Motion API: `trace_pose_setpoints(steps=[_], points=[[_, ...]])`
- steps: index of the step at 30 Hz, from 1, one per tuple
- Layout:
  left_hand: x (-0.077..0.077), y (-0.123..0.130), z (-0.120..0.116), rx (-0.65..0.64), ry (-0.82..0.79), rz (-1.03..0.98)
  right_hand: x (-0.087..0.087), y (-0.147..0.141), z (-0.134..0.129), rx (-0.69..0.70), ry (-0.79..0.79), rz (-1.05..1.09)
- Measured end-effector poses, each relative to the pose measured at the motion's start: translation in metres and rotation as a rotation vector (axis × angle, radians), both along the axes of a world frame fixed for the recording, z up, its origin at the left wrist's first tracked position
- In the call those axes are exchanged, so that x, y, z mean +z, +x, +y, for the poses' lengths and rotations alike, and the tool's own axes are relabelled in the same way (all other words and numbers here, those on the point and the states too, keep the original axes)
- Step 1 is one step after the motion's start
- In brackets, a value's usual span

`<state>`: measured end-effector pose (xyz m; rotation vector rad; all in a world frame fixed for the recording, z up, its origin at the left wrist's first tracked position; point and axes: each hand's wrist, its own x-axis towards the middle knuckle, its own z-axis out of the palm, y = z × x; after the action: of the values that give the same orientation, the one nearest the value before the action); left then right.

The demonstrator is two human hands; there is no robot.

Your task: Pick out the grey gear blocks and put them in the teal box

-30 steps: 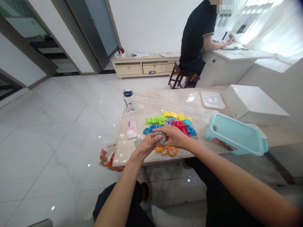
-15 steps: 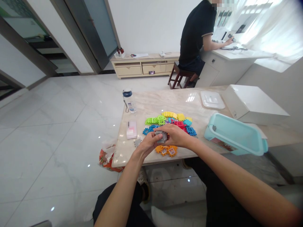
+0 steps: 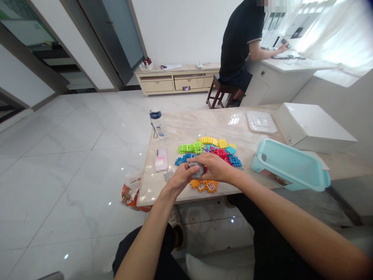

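1. Bright indoor scene, daylight-ish, strongest from curtain (image 3: 329,35) top rt; that area's blown out, detail lost.
2. Glare: hot spot on table (image 3: 234,119) near top edge, small specular dots + soft sheen on floor tiles (image 3: 58,186).
3. Shadows soft + faint; darkest under table (image 3: 210,229).
4. Wide-angle distortion: door frame (image 3: 35,50) bends + leans at lt edge, straight lines curve toward corners.
5. Top rt corner dark, slight vignette.
6. Focus OK overall; toy pieces (image 3: 206,151) fairly crisp, colours vivid, fine detail soft.
7. Pixelated patches: top edge (image 3: 276,6), card (image 3: 161,160).
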<state>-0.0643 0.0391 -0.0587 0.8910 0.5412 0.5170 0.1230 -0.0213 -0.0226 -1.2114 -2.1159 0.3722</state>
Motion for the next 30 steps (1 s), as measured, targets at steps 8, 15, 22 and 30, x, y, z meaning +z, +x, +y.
trace_pose_setpoints(steps=[8,15,22,30], points=[[0.0004,0.0,0.0017,0.008,0.002,-0.008,-0.0053,0.0003,0.0016,-0.001,0.034,0.007],[-0.0014,-0.0019,0.0027,-0.023,-0.03,-0.041,-0.0039,0.0035,0.0039,0.013,-0.004,0.009],[-0.0012,-0.0025,0.0035,-0.044,-0.031,-0.008,-0.009,0.0047,0.0069,0.007,-0.011,0.011],[0.0033,-0.0004,0.0041,-0.004,-0.019,-0.009,-0.0037,0.0016,0.0032,-0.033,-0.048,0.01]])
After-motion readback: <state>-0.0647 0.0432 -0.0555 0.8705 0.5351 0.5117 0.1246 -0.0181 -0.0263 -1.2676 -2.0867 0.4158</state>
